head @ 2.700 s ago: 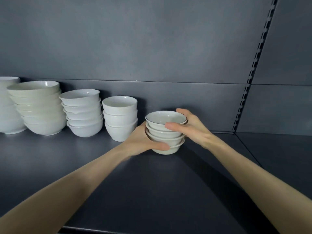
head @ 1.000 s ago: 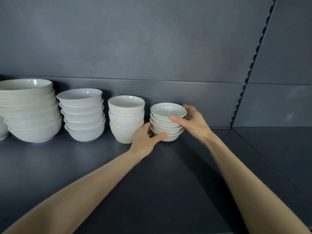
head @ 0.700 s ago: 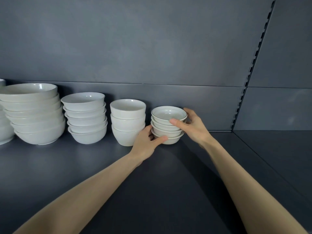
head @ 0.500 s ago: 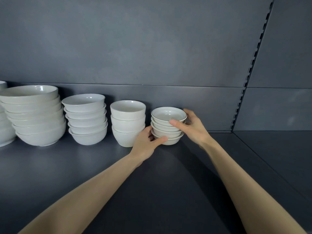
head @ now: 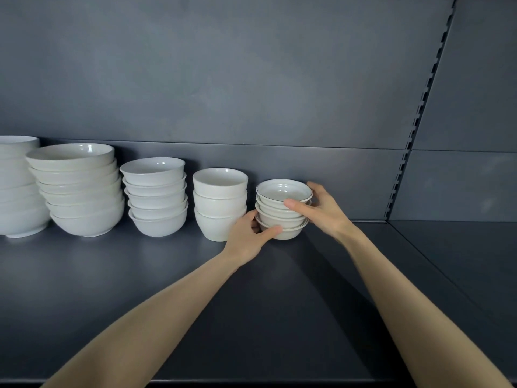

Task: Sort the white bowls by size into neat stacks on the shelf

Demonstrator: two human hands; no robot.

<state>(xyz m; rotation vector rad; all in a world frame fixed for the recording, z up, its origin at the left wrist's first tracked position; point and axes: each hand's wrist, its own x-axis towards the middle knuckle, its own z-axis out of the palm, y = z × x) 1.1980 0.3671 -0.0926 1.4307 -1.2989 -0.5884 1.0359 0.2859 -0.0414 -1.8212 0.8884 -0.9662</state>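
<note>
Head camera looks forward, slightly down, onto shelf [head: 279,317].

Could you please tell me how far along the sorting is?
Nearly done. The largest stack, wide stack, medium stack and deep stack stand in a descending row. The left hand and right hand grip the smallest stack at its right end. Remaining, probably: letting go.

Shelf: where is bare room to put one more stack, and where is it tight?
Free: past the right hand, right of the smallest stack, up to the slotted upright; the front strip of the shelf. Crowded: the back row left of it; the left hand fills the gap to the three-bowl stack.
</note>
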